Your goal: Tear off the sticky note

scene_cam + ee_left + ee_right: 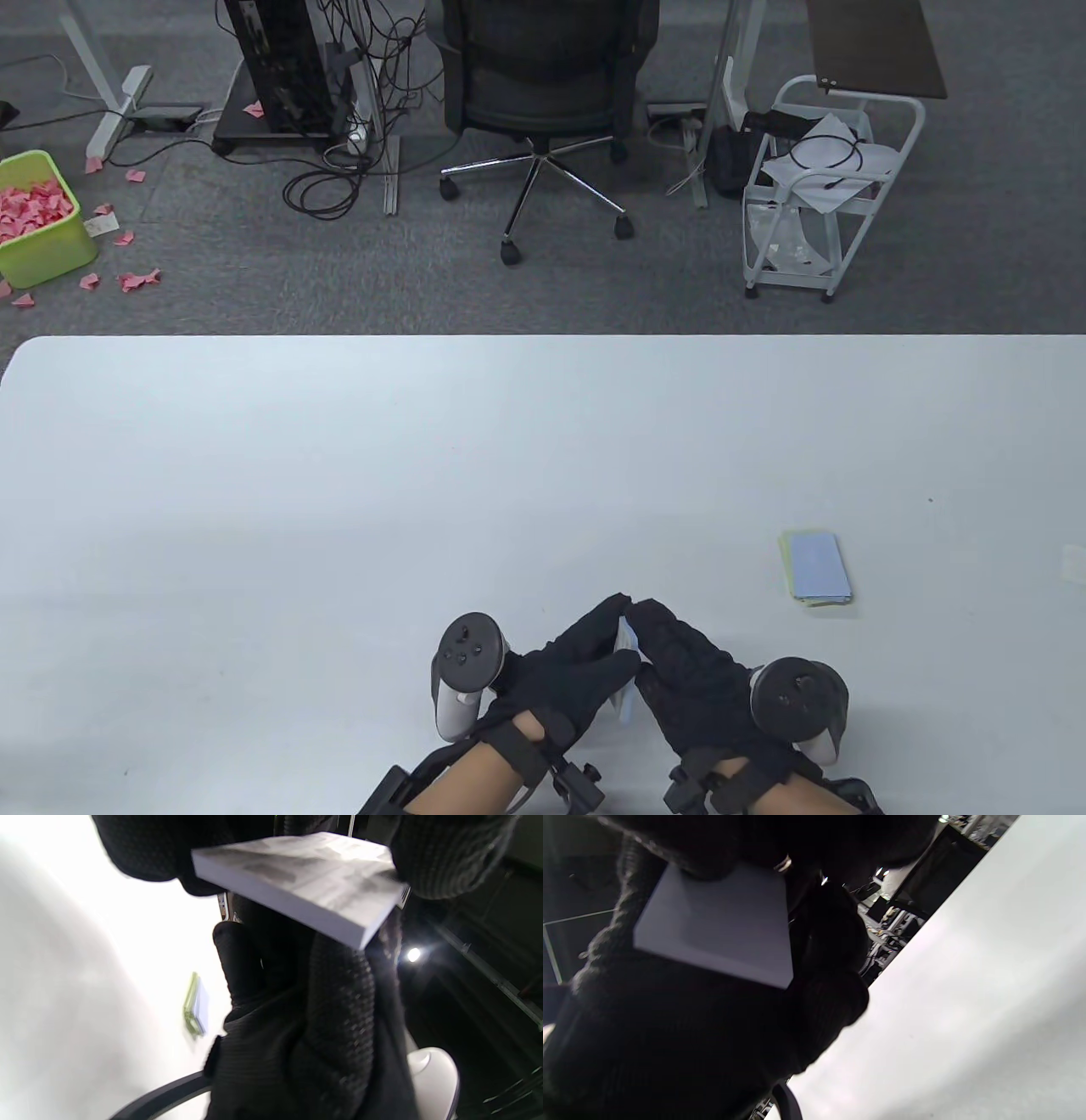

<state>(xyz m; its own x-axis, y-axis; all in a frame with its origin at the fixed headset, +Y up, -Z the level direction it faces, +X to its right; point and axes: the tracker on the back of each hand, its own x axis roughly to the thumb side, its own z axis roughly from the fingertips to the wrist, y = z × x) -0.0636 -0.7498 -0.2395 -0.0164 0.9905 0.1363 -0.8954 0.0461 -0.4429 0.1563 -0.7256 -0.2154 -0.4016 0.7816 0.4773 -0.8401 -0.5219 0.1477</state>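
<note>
A pale lavender sticky note pad point(627, 647) is held up off the white table point(339, 475) near its front edge, between both gloved hands. My left hand point(585, 658) grips it from the left and my right hand point(670, 654) from the right, fingertips meeting above it. In the left wrist view the pad point(305, 887) is a thick block gripped at two corners by fingers point(445, 853). In the right wrist view its flat face point(721, 925) shows between dark fingers point(814, 942). No single sheet can be seen lifted.
A second pad, blue over green point(816, 567), lies on the table to the right; it also shows in the left wrist view point(196, 1007). A small pale slip point(1074, 564) sits at the right edge. Beyond the table stand a chair point(543, 102) and a green bin point(38, 216).
</note>
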